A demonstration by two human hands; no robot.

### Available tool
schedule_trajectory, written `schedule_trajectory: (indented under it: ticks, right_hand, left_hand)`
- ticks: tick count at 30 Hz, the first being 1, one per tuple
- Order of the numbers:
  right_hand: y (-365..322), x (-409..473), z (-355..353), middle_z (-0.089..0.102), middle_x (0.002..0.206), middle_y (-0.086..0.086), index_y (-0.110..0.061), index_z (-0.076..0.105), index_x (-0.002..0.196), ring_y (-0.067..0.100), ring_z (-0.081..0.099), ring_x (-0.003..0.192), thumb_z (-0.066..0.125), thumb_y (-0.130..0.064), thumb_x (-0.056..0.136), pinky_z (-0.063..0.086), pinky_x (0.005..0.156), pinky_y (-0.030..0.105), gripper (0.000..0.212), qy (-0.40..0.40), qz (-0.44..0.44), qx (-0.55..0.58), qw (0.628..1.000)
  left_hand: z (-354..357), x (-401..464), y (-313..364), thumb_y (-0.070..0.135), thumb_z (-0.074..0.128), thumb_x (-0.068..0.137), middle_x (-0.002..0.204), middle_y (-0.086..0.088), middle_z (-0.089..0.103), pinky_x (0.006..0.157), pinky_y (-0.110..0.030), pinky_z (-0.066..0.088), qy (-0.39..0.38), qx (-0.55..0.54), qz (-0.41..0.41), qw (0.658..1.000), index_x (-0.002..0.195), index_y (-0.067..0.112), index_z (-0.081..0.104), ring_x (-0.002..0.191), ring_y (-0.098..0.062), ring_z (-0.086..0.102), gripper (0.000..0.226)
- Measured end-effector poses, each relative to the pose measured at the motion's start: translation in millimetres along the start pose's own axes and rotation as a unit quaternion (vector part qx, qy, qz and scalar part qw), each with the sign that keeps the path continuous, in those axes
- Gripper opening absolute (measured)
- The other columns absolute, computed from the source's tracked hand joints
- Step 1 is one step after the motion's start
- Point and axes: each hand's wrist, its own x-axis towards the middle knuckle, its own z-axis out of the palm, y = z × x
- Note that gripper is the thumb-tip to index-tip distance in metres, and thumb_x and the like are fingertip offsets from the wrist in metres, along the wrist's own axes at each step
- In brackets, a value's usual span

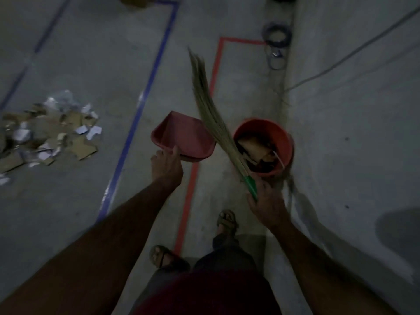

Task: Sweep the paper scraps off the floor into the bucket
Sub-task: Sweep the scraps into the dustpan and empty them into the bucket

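My left hand (167, 165) grips the near end of a red dustpan (184, 136), held above the floor at the middle. My right hand (266, 201) grips the green handle of a grass broom (210, 110) whose bristles point up and away. An orange-red bucket (285, 142) stands on the floor right of the dustpan, close to the wall, with cardboard pieces inside. A pile of paper and cardboard scraps (47, 130) lies on the floor at the left.
Blue tape lines (145, 96) and a red tape line (193, 178) mark the concrete floor. A wall (352, 133) rises on the right, with a cable along it. Coiled cables (276, 37) lie at the back. My sandalled feet (227, 220) stand by the red tape.
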Motion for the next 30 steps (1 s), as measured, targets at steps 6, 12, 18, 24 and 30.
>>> schedule_trajectory:
  ticks: [6,12,18,24,30]
  right_hand:
    - [-127,16,6,0.059,0.103,0.011,-0.02,0.037,0.147,0.026,0.06,0.068,0.061,-0.034,0.093,0.053,0.053,0.037,0.06,-0.014,-0.118,-0.041,0.992]
    - [-258,18,45,0.058,0.099,0.006,-0.018,0.037,0.148,0.016,0.048,0.058,0.06,-0.035,0.095,0.043,0.048,0.031,0.06,-0.013,-0.219,-0.077,0.973]
    - [-378,9,94,0.057,0.097,0.002,-0.023,0.031,0.151,0.009,0.047,0.054,0.053,-0.04,0.098,0.043,0.043,0.026,0.06,-0.034,-0.267,-0.069,0.961]
    - [-472,29,131,0.056,0.097,0.001,-0.025,0.028,0.15,0.012,0.051,0.056,0.048,-0.043,0.099,0.051,0.046,0.034,0.058,-0.058,-0.293,-0.089,0.95]
    - [-562,69,185,0.055,0.095,-0.001,-0.026,0.029,0.15,0.007,0.049,0.057,0.049,-0.042,0.099,0.037,0.045,0.021,0.057,-0.091,-0.326,-0.109,0.935]
  left_hand:
    - [-3,-57,-156,0.016,0.048,0.09,0.117,-0.017,0.059,0.082,-0.042,0.044,0.052,-0.051,-0.103,0.992,0.133,0.012,0.043,0.105,-0.036,0.056,0.044]
    - [14,-117,-301,0.02,0.057,0.086,0.108,-0.015,0.061,0.078,-0.041,0.044,0.097,-0.078,-0.179,0.976,0.13,0.017,0.047,0.096,-0.035,0.057,0.045]
    - [39,-167,-420,0.014,0.056,0.085,0.102,-0.016,0.062,0.077,-0.041,0.044,0.118,-0.109,-0.259,0.952,0.126,0.016,0.052,0.092,-0.035,0.058,0.041]
    - [63,-189,-510,0.01,0.053,0.085,0.104,-0.016,0.06,0.074,-0.041,0.046,0.119,-0.159,-0.325,0.924,0.114,0.013,0.051,0.094,-0.034,0.057,0.029]
    - [99,-184,-595,0.013,0.051,0.089,0.104,-0.014,0.061,0.075,-0.04,0.048,0.117,-0.18,-0.381,0.899,0.119,0.014,0.052,0.095,-0.032,0.058,0.031]
